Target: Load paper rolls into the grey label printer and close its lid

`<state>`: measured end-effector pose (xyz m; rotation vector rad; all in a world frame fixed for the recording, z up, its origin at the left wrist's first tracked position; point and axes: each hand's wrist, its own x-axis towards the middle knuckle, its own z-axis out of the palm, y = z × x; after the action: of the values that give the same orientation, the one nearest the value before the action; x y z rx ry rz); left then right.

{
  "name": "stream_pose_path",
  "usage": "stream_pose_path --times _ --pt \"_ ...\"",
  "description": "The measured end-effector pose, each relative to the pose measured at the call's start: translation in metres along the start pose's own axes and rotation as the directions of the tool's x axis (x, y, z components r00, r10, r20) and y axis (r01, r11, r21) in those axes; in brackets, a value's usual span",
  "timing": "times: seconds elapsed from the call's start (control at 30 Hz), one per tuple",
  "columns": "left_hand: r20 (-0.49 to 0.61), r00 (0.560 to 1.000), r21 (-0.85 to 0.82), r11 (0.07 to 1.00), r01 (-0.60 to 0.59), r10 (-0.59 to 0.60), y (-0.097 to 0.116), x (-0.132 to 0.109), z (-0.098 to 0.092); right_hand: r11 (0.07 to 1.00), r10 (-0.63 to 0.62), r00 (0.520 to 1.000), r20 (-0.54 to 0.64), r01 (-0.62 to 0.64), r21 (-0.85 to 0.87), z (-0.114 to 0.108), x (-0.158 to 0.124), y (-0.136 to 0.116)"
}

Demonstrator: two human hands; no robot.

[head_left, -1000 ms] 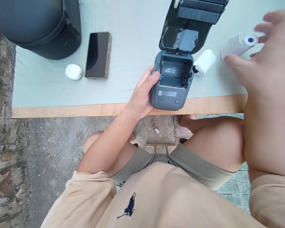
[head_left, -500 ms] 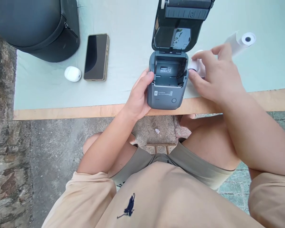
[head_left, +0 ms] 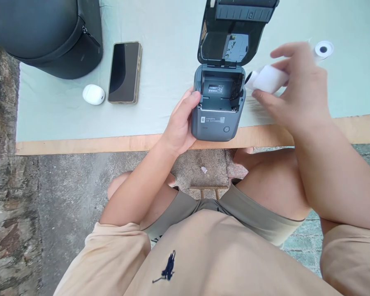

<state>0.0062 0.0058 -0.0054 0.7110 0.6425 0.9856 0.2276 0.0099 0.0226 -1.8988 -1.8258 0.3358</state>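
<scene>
Count: 1 printer [head_left: 217, 119], lid [head_left: 231, 31] up, 2 paper rolls (near roll [head_left: 269, 79], far roll [head_left: 328, 49]), 1 phone [head_left: 124, 72], 1 white case [head_left: 93, 94], 1 bag [head_left: 49, 35], 1 table [head_left: 169, 53]. Gripping printer's L side w/ L hand [head_left: 182, 123]; pinching near roll in R hand [head_left: 305, 88], just R of printer.

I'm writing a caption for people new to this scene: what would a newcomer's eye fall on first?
Probably the dark printer, mid-picture at the near edge of the table, held in the left hand with its lid standing open. Next might come the white roll between the thumb and fingers of the right hand, just right of the printer. The bulky black bag at top left also stands out.
</scene>
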Motion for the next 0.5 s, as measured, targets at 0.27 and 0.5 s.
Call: stream_pose_path --times 0.27,0.5 --pt "-0.016 1.000 0.065 0.998 -0.002 0.003 0.001 -0.001 0.003 0.816 -0.391 0.834 -0.389 0.510 0.273 0.000 -0.014 -0.027" --pt "-0.047 0.998 0.123 0.992 -0.023 0.029 0.000 -0.003 0.004 0.836 -0.529 0.787 -0.317 0.548 -0.034 0.014 -0.014 -0.049"
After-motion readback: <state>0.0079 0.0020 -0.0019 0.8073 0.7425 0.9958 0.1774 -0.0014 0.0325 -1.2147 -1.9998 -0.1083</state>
